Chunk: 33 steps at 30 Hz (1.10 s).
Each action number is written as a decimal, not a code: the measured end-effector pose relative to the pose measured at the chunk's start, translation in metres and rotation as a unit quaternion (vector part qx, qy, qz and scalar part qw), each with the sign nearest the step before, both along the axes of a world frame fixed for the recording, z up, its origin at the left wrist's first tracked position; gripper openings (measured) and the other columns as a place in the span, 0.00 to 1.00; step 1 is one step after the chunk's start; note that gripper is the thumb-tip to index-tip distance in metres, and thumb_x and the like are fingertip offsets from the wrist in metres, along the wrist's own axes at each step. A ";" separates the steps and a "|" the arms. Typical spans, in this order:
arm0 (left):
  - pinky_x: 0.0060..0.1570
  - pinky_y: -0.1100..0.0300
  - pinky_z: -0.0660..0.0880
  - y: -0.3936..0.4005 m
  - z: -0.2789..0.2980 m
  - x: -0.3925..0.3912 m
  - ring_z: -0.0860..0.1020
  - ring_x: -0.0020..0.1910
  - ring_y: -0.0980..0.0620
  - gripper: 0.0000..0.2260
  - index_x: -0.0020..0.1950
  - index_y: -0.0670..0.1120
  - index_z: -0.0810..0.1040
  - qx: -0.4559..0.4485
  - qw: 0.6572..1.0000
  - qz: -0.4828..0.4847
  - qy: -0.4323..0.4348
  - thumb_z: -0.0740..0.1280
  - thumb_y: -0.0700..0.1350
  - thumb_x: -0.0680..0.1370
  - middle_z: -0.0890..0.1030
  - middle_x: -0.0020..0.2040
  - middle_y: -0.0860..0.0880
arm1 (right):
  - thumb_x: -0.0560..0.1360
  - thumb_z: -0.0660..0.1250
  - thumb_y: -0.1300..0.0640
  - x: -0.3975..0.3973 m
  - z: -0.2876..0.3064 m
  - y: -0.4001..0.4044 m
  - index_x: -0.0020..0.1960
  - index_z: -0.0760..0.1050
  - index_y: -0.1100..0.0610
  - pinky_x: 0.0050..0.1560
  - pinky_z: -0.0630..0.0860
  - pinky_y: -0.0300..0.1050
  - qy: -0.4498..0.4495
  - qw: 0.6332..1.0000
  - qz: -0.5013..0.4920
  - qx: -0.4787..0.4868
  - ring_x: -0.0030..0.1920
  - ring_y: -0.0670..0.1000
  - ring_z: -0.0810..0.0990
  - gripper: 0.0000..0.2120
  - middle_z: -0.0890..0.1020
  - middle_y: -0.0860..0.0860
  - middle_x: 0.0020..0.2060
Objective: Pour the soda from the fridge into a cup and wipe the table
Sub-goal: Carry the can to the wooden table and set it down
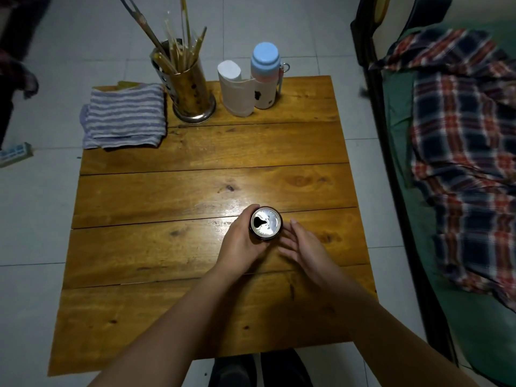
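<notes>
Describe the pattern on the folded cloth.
Grey-blue and white stripes on the folded cloth; head view.

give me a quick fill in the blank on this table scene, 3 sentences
1. The left hand is wrapped around the ____, which stands on the table.
2. The can's top is already ____.
3. The folded striped ____ lies at the table's far left corner beside the utensil holder.

Missing words: can; open; towel

Soda can (265, 224): dark-sided, silver top, mouth opened, stood upright near the counter's middle.
Striped cloth (124, 115): grey and white, folded, laid at the far-left corner.
</notes>
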<state>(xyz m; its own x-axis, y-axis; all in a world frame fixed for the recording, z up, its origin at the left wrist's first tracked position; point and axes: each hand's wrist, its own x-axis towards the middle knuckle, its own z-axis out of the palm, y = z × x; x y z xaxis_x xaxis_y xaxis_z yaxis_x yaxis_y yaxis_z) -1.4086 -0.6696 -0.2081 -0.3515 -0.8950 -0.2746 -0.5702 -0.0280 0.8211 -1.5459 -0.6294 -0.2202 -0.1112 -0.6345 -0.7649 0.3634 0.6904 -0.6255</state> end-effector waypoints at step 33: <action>0.59 0.53 0.70 -0.005 0.021 0.051 0.69 0.65 0.44 0.24 0.71 0.45 0.63 0.015 0.946 -0.108 -0.305 0.64 0.45 0.75 0.68 0.68 0.44 | 0.78 0.60 0.58 -0.026 0.041 0.011 0.71 0.63 0.57 0.60 0.68 0.43 0.373 0.876 0.299 -0.063 0.62 0.53 0.73 0.22 0.71 0.55 0.66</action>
<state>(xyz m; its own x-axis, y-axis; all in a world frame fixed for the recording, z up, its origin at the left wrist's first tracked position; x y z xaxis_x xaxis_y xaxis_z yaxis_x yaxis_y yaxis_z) -1.3574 -0.6743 -0.1868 -0.2939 -0.8089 -0.5093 -0.9328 0.1264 0.3375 -1.5716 -0.6187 -0.1796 -0.1684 -0.8238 -0.5413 -0.5818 0.5264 -0.6200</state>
